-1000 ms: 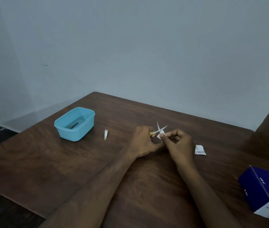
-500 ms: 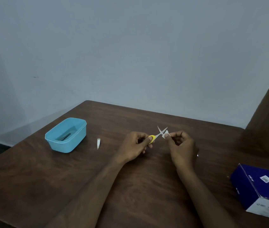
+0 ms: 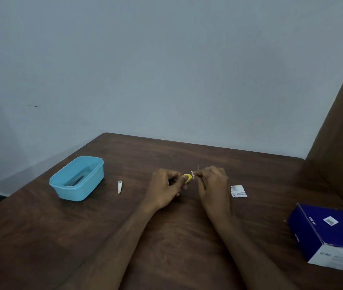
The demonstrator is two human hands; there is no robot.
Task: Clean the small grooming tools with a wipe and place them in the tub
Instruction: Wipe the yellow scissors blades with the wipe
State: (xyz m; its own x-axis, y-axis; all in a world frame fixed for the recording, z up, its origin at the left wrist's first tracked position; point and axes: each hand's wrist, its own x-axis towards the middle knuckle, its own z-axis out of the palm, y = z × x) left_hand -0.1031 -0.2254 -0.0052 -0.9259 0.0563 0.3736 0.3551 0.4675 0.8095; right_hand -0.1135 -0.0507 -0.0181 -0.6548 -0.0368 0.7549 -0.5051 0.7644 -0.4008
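Nearest to me, my two forearms reach forward over the dark wooden counter [image 3: 61,237], and off to my right a blue and white box [image 3: 329,235] sits by the counter's edge.

Farther out, my hands meet above the middle of the counter. My left hand [image 3: 165,188] has its fingers curled round the yellow handle of the small scissors [image 3: 188,178], thumb lying along the top of the handle. My right hand [image 3: 213,185] is bunched close against it, its fingertips [image 3: 195,175] pinching a small white wipe [image 3: 192,174] right at the scissors where the blades leave the handle. The blades themselves are blurred and mostly hidden behind my fingers, so I cannot tell whether they are spread or closed.

Just to the right of my right hand a torn white sachet [image 3: 238,191] lies flat on the counter. To the left of my left hand, apart from it, a small nail clipper [image 3: 119,187] lies on the wood, lengthwise away from me.

Beyond that, farther left, stands the light blue tub [image 3: 95,178], with no lid on it. A dark slender tool [image 3: 76,181] lies on its bottom; I cannot make out what it is. Behind the counter rises a plain pale wall [image 3: 166,70], and a brown panel [image 3: 342,122] stands at the far right.
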